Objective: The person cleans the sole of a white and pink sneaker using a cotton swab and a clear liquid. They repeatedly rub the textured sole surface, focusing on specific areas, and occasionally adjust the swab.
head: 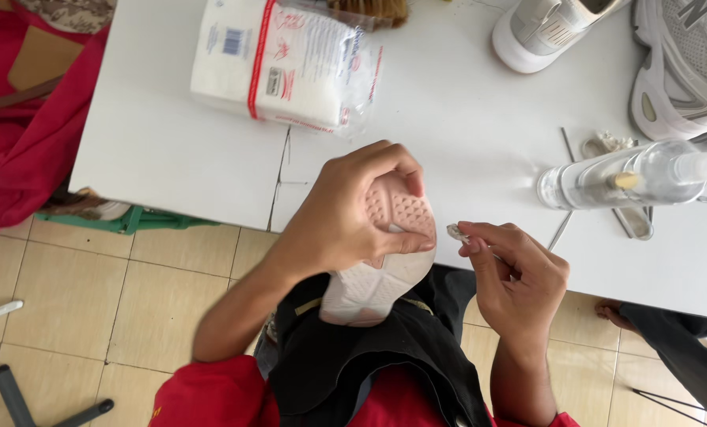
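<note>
White table (172,150), left hand (342,217) gripping shoe (381,269), right hand (519,273) pinching wad (456,232)

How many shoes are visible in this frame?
3: a pink-soled shoe held sole-up in the left hand, and two pale sneakers on the white table's far right, both cropped.
</note>
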